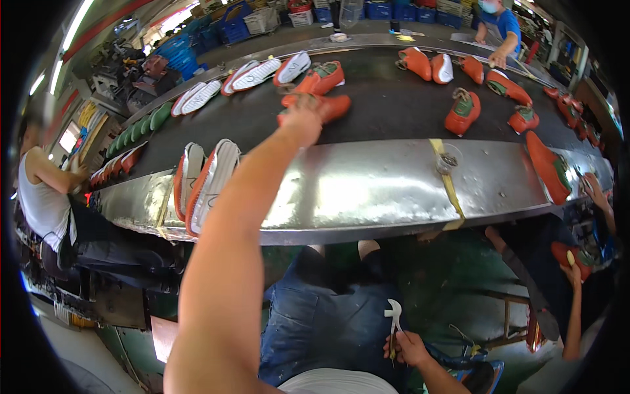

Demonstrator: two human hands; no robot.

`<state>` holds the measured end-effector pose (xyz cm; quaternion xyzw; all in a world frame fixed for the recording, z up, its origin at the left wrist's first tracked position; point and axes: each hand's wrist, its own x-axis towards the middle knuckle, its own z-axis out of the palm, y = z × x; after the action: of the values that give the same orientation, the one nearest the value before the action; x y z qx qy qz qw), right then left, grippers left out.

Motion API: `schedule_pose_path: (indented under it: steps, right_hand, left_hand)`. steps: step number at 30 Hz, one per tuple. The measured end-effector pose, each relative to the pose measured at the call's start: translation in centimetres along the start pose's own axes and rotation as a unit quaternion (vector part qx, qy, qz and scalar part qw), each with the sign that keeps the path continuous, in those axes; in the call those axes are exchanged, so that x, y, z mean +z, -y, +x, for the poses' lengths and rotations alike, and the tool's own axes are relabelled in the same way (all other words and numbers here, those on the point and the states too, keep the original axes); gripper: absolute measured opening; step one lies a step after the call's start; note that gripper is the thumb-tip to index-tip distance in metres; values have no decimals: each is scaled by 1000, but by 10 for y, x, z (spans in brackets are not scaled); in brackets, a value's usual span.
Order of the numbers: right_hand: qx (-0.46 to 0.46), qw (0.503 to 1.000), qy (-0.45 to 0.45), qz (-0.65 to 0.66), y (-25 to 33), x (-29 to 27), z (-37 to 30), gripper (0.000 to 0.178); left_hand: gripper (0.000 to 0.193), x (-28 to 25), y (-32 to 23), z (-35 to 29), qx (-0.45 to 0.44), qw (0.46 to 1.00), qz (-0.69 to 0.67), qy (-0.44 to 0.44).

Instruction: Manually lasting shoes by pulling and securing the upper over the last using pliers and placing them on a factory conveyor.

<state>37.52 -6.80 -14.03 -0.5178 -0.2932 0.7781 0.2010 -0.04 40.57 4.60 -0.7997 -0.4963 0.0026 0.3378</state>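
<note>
My left arm stretches across the metal ledge to the dark belt, where my left hand [304,115] grips an orange shoe [336,108] from above. The hand covers the middle of that shoe. Just beyond it lies another orange shoe [321,77] with a green lining and laces. Low over my lap, my right hand [410,348] is closed round the handle of a claw hammer [394,315], its metal head pointing up. Beside my left forearm, two shoes with white soles [216,172] lie soles up on the ledge.
The black belt [387,105] carries several orange and green shoes. A clear cup of small metal pieces [449,159] stands on the metal ledge [367,184]. Co-workers are at the left [49,190], at the far right [502,33] and beside me on the right, holding a shoe [572,257].
</note>
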Motion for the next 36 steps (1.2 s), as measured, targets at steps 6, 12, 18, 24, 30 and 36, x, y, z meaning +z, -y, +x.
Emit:
schedule_pose_path:
  steps: [6,12,18,24,30,36]
  right_hand:
    - [19,999,-21,31,1,-18,2,51]
    - [63,997,21,36,9,-21,9,47]
    - [50,999,22,5,14,-10,9,50]
    - [27,1000,7,-12,8,-6,7,49]
    - [25,1000,-8,-3,-2,-4,-2,49]
    - [28,1000,0,14,1,-2,-2,48]
  left_hand:
    - [37,-22,-20,-15,-4,956,-254,147]
    - [39,-39,70,-90,-93,979,-92,-159]
    - [66,-5,152,-146,-395,847,-190,300]
    - [70,-9,133,-161,-336,796,-465,192]
    - [80,-67,12,-74,-230,945,-215,93]
    - [73,10,-18,-18,-447,761,-455,119]
